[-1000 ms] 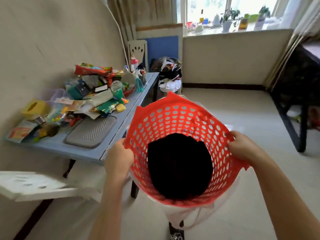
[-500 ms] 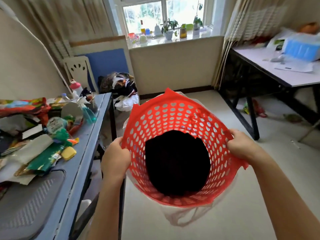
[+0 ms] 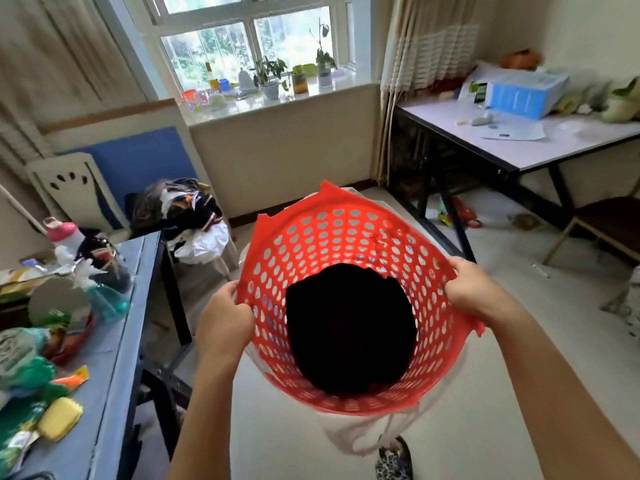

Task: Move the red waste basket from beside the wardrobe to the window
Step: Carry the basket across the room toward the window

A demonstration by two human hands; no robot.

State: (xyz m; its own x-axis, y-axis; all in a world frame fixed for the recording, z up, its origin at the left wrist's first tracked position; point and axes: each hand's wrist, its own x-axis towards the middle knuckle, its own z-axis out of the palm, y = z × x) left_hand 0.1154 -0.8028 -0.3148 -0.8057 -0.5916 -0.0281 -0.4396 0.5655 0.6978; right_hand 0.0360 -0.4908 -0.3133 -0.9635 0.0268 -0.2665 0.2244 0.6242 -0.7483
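Mid-carry: both hands, left (image 3: 225, 323) and right (image 3: 474, 292), have fingers clamped on the basket (image 3: 349, 244) rim; next, walk to the window (image 3: 249, 39).

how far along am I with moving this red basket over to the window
Done: the red waste basket is off the floor. In hand: your left hand and right hand grip opposite sides of its rim, facing the window. Left: cross the open floor ahead and set it down below the sill; it isn't there yet.
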